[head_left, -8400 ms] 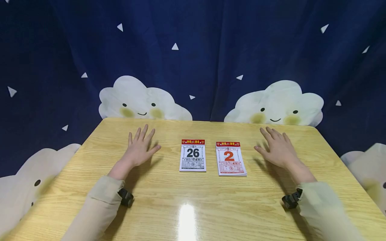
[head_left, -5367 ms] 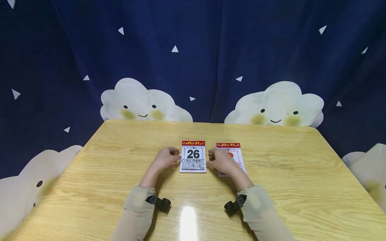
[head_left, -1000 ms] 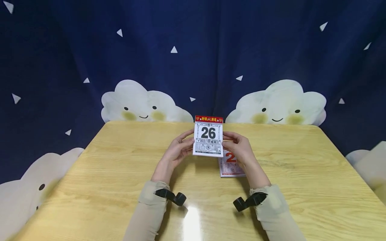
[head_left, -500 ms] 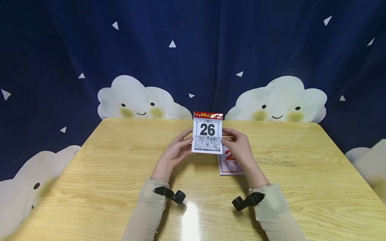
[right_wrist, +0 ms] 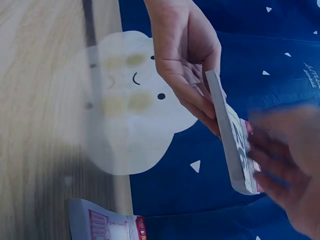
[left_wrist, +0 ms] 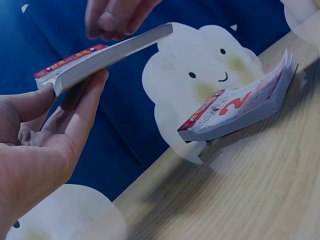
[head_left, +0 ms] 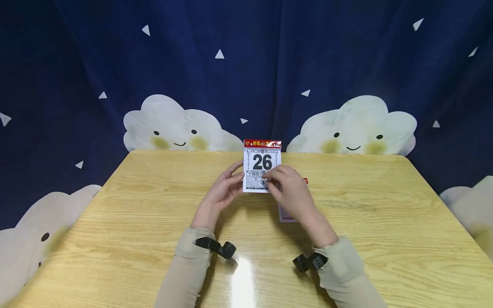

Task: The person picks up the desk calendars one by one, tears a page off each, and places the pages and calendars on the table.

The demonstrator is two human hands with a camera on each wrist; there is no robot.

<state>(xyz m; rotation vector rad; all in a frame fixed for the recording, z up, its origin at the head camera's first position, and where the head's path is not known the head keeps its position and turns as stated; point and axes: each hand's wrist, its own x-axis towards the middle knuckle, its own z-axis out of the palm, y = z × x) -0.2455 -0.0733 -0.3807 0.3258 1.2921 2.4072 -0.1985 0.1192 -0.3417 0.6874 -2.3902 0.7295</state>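
Observation:
My left hand holds a tear-off calendar by its left side, raised over the table. It has a red header and a black 26. In the left wrist view, the thumb and fingers grip the thick pad from its edge and underneath. My right hand is in front of the page's lower right, fingers loosely bent. In the right wrist view that hand is blurred beside the page. A second tear-off calendar with a red 2 lies on the table, mostly hidden behind my right hand in the head view.
The light wooden table stretches to both sides of the hands. Behind it hangs a dark blue curtain with white triangles and smiling clouds. Black wrist cameras sit on both sleeves.
Earlier both hands lay apart, then lifted the 26 calendar from the table together. Within the last half second my right hand has left its right edge and moved left over the page.

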